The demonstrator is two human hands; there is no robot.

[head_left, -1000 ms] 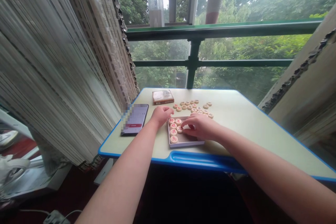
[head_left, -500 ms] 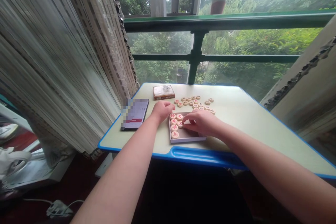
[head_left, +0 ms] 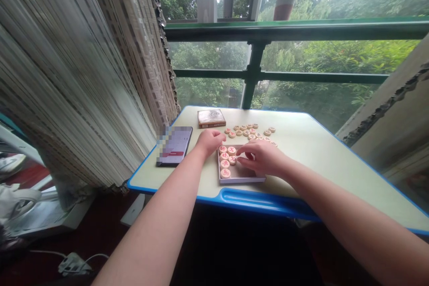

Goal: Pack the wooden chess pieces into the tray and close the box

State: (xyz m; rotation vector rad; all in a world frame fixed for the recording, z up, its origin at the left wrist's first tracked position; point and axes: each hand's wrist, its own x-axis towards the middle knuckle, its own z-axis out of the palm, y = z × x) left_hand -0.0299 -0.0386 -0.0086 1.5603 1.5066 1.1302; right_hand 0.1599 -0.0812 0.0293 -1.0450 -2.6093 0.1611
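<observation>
Six discs boxed, count unchanged

The tray (head_left: 243, 180) holds six discs (head_left: 225, 173), as a second ago; its second column remains at two. Right hand (head_left: 259, 154): fingers curved beside that column's nearer disc, hiding the tray's far-right part; pinch unclear. Left hand (head_left: 211, 139): fingers bent at the far-left corner, grip unclear. Beyond: loose discs (head_left: 252, 131), box (head_left: 212, 118); left: phone (head_left: 176, 146).

Daylight comes through the window (head_left: 214, 53) beyond the far edge of the tabletop (head_left: 318, 161), its glass hazy, with a patch of sky burnt to white high beyond the far right corner. The pale surface is evenly lit, softly shaded inside the open box (head_left: 241, 180) beside the right hand (head_left: 263, 156); under the near edge everything sinks almost to black. Characters on the boxed xiangqi pieces (head_left: 225, 173) show clearly; those toward the far edge smear. Wide-angle distortion stretches both forearms (head_left: 161, 219). Blocky pixelation covers the phone's (head_left: 177, 147) left side.
</observation>
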